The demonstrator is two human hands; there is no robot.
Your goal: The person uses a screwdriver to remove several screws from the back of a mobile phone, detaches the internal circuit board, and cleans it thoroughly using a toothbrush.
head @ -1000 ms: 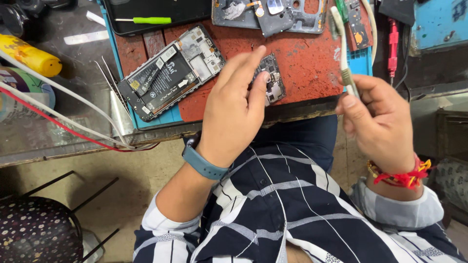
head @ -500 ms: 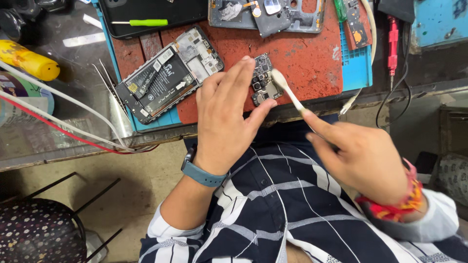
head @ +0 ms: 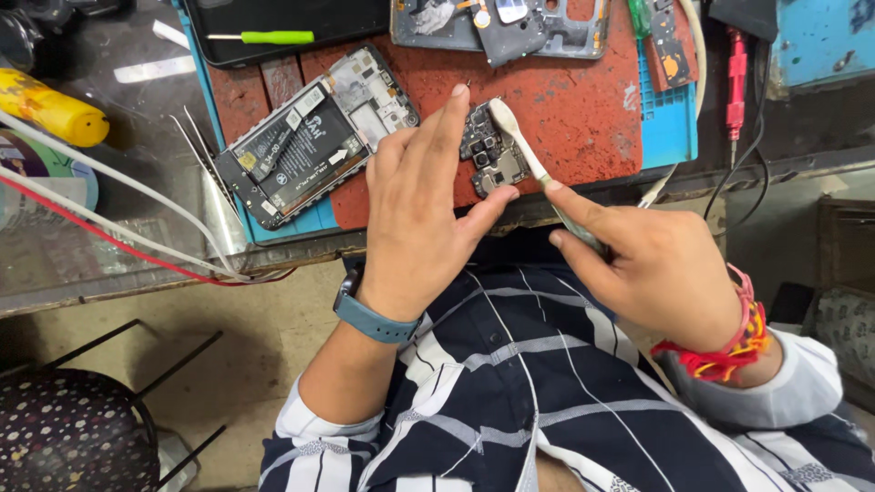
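A small dark circuit board (head: 490,150) lies on the red work mat (head: 583,109) near the bench's front edge. My left hand (head: 421,205) pins the board down with forefinger and thumb. My right hand (head: 652,260) grips a white toothbrush (head: 521,144), whose head rests on the board's top right. An opened phone (head: 314,137) with its battery showing lies just left of my left hand.
A phone frame with loose parts (head: 506,25) sits at the back of the mat. A green screwdriver (head: 264,37) lies on a dark phone back at top left. Tweezers (head: 205,146), a yellow bottle (head: 50,107), and red and white cables (head: 118,205) are at left. A red tool (head: 736,77) hangs at right.
My right hand swung the toothbrush from upright at the right down to the circuit board. The brush head now touches the board. My left hand stayed on the board.
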